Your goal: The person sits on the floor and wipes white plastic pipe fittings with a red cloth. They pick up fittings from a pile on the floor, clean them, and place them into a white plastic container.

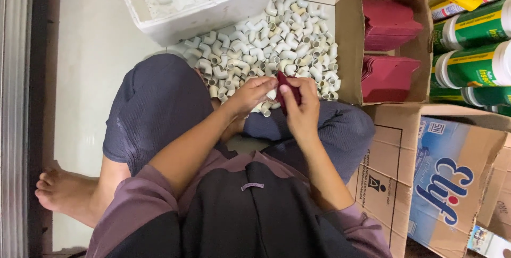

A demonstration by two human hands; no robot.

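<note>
I sit cross-legged on a tiled floor. My right hand (pixel 302 108) grips a small dark red pouch (pixel 283 88) held upright above my lap. My left hand (pixel 251 94) meets it from the left, its fingertips pinching a white pipe elbow (pixel 271 94) at the pouch's edge. Just beyond both hands lies a heap of several white pipe elbows (pixel 277 39) on the floor.
A white foam box (pixel 213 13) holding a few elbows stands behind the heap. To the right, an open cardboard box (pixel 348 39) holds stacks of dark red pouches (pixel 388 77). Green and white spray cans (pixel 474 50) and more cartons (pixel 442 183) crowd the right side.
</note>
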